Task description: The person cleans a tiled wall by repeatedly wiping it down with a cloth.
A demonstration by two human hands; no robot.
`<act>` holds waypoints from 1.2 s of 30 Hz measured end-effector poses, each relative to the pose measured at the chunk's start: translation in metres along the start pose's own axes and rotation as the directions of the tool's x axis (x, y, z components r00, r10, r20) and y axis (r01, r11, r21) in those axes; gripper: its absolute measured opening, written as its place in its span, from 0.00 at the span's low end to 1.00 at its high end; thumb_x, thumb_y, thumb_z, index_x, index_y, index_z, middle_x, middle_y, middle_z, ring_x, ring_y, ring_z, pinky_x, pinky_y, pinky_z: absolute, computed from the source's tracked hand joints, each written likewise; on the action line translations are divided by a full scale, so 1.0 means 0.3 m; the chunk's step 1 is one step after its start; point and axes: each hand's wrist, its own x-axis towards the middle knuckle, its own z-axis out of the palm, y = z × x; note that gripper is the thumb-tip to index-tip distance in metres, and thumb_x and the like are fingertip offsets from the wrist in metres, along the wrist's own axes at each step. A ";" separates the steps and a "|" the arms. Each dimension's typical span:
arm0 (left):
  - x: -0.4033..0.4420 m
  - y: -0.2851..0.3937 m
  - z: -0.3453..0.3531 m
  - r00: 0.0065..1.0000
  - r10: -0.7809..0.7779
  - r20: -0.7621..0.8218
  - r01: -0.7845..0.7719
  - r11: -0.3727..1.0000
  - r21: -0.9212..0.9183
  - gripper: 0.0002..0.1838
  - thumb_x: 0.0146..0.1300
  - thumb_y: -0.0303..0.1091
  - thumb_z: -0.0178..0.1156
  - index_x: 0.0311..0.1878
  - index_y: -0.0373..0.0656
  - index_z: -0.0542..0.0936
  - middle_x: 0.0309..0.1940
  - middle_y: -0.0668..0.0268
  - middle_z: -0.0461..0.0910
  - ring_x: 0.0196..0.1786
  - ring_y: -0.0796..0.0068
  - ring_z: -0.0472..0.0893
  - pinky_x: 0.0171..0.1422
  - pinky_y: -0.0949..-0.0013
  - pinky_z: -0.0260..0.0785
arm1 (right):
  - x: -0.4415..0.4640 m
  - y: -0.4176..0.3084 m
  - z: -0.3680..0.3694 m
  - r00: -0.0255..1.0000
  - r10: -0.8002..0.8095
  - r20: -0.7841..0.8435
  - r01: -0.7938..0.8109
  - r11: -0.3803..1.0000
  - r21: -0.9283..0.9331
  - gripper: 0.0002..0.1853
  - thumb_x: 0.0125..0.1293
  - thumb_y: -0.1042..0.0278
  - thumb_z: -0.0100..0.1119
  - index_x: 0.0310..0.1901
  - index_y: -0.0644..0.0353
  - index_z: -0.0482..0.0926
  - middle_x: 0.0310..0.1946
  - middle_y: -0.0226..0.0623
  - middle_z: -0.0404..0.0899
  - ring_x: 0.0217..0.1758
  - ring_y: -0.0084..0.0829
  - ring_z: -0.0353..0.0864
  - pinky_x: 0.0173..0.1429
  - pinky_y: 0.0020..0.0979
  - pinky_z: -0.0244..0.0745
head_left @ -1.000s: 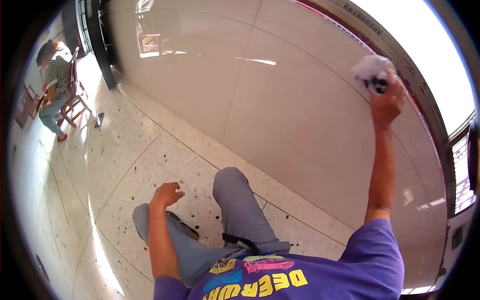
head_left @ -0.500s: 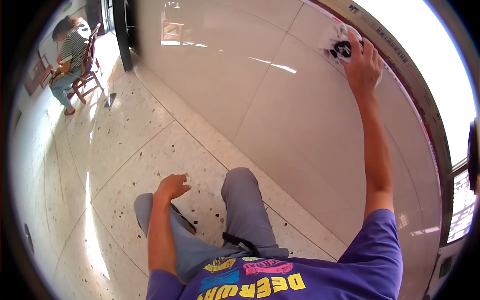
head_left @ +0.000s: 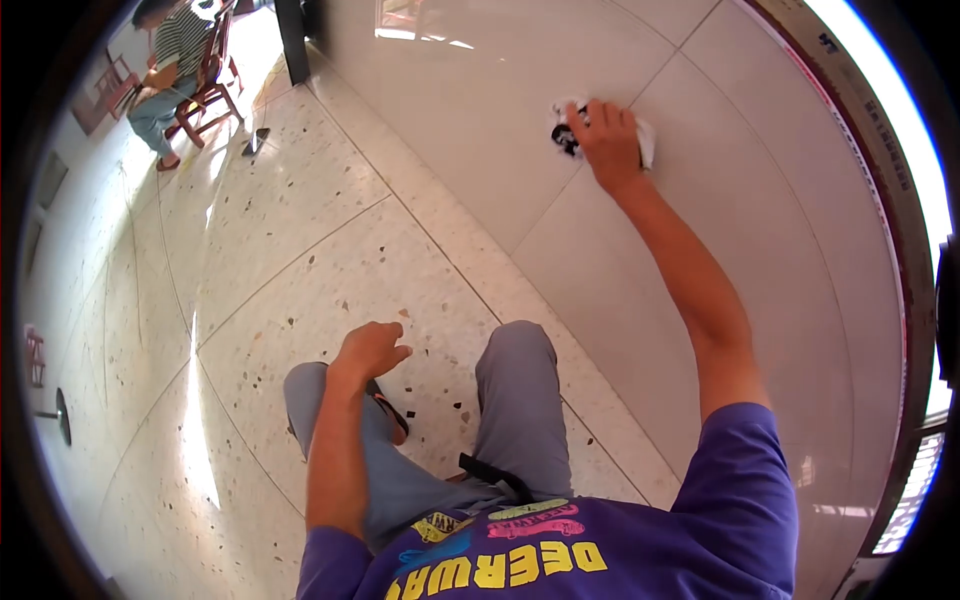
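My right hand (head_left: 610, 150) is pressed against the glossy tiled wall (head_left: 500, 130), its fingers spread over a crumpled white and black cloth (head_left: 566, 138). The cloth shows on both sides of the hand, flat on the wall near a tile joint; the part under the palm is hidden. My left hand (head_left: 370, 350) hovers by my bent left knee, empty, with the thumb apart and the fingers loosely bent.
Speckled floor (head_left: 290, 260) spreads to the left, with a bright streak of sunlight. A person (head_left: 180, 60) sits on a wooden chair (head_left: 212, 85) at the far upper left, near a dark object (head_left: 256, 142) on the floor. The window frame (head_left: 880, 130) edges the wall at right.
My right hand has slid the cloth down and left along the wall, away from the window frame. The view has shifted slightly; my left hand stays by the knee.
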 end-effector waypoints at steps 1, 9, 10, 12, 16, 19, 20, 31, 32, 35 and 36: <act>-0.001 0.003 -0.003 1.000 -0.006 0.001 0.006 1.000 -0.007 0.22 0.64 0.47 0.64 0.55 0.41 0.81 0.42 0.53 0.86 0.48 0.51 0.84 0.55 0.54 0.76 | -0.047 -0.063 0.020 0.998 -0.017 0.056 0.013 0.997 0.072 0.15 0.57 0.68 0.60 0.48 0.49 0.79 0.35 0.35 0.74 0.39 0.35 0.74 0.45 0.39 0.67; 0.009 0.002 0.002 0.999 0.019 -0.046 -0.020 1.000 -0.022 0.19 0.65 0.47 0.63 0.50 0.41 0.82 0.41 0.52 0.85 0.48 0.50 0.83 0.53 0.53 0.75 | -0.584 -0.238 -0.119 0.903 -0.303 0.304 0.200 0.923 0.328 0.17 0.56 0.67 0.60 0.49 0.56 0.80 0.42 0.44 0.77 0.47 0.42 0.74 0.56 0.45 0.69; 0.007 0.002 0.009 0.997 0.035 -0.064 -0.036 0.999 -0.027 0.18 0.64 0.47 0.63 0.47 0.41 0.82 0.40 0.51 0.85 0.48 0.49 0.83 0.52 0.52 0.75 | -0.651 -0.228 -0.172 0.892 -0.318 0.322 0.201 0.916 0.347 0.17 0.56 0.67 0.60 0.49 0.57 0.79 0.42 0.45 0.77 0.47 0.42 0.74 0.56 0.45 0.69; -0.005 0.027 -0.015 1.000 0.005 -0.020 -0.005 1.000 -0.017 0.21 0.65 0.46 0.63 0.53 0.41 0.82 0.42 0.52 0.86 0.48 0.50 0.84 0.54 0.53 0.75 | -0.775 -0.194 -0.279 0.859 -0.348 0.375 0.197 0.901 0.385 0.18 0.56 0.67 0.61 0.49 0.59 0.79 0.43 0.46 0.77 0.48 0.43 0.74 0.57 0.45 0.70; -0.033 0.054 -0.037 1.000 -0.016 0.011 0.016 0.999 -0.033 0.22 0.65 0.47 0.64 0.55 0.41 0.82 0.43 0.51 0.86 0.50 0.50 0.84 0.56 0.54 0.75 | -1.047 -0.111 -0.517 0.767 -0.393 0.507 0.192 0.894 0.404 0.18 0.56 0.66 0.61 0.50 0.59 0.78 0.45 0.47 0.77 0.50 0.44 0.75 0.59 0.47 0.70; -0.024 0.023 0.006 0.997 0.043 -0.058 -0.043 0.999 0.010 0.22 0.64 0.47 0.64 0.55 0.41 0.82 0.44 0.50 0.86 0.51 0.49 0.84 0.56 0.54 0.75 | -1.209 -0.022 -0.713 0.711 -0.389 0.586 0.178 0.905 0.386 0.19 0.57 0.64 0.61 0.50 0.58 0.77 0.45 0.46 0.77 0.52 0.45 0.75 0.60 0.48 0.69; -0.031 0.018 0.018 0.998 0.040 -0.053 -0.040 0.999 0.002 0.22 0.64 0.46 0.65 0.54 0.41 0.82 0.45 0.50 0.86 0.51 0.49 0.83 0.56 0.54 0.75 | -1.274 0.004 -0.782 0.695 -0.378 0.611 0.160 0.911 0.381 0.19 0.58 0.64 0.61 0.51 0.58 0.77 0.46 0.46 0.77 0.52 0.45 0.75 0.61 0.49 0.69; -0.052 0.059 0.033 0.998 0.033 0.057 -0.029 0.998 -0.062 0.23 0.62 0.45 0.65 0.54 0.39 0.83 0.45 0.50 0.86 0.50 0.51 0.84 0.57 0.56 0.75 | -1.529 0.416 -1.407 0.563 -0.180 0.807 -0.079 0.960 0.269 0.22 0.57 0.69 0.61 0.56 0.52 0.78 0.48 0.44 0.76 0.54 0.46 0.75 0.63 0.51 0.68; -0.049 0.065 0.034 0.996 0.035 0.077 -0.027 0.994 -0.106 0.23 0.63 0.45 0.65 0.54 0.38 0.83 0.42 0.51 0.87 0.48 0.54 0.85 0.54 0.57 0.76 | -1.523 0.447 -1.444 0.586 -0.089 0.806 -0.123 0.973 0.198 0.23 0.56 0.70 0.61 0.57 0.51 0.78 0.49 0.44 0.76 0.54 0.45 0.75 0.62 0.49 0.69; -0.030 0.077 0.047 0.991 0.074 0.115 -0.051 0.980 -0.192 0.23 0.63 0.42 0.65 0.55 0.35 0.82 0.32 0.54 0.88 0.37 0.63 0.88 0.47 0.62 0.78 | -1.445 0.552 -1.558 0.646 0.175 0.743 -0.235 0.972 -0.025 0.27 0.55 0.72 0.61 0.60 0.49 0.78 0.51 0.43 0.75 0.54 0.44 0.75 0.59 0.47 0.70; -0.018 0.071 0.060 0.988 0.087 0.127 -0.058 0.975 -0.213 0.23 0.63 0.42 0.64 0.56 0.35 0.82 0.32 0.54 0.88 0.37 0.64 0.88 0.46 0.63 0.78 | -1.416 0.591 -1.597 0.668 0.258 0.698 -0.261 0.960 -0.105 0.28 0.55 0.74 0.61 0.60 0.48 0.77 0.52 0.42 0.75 0.54 0.44 0.75 0.58 0.46 0.71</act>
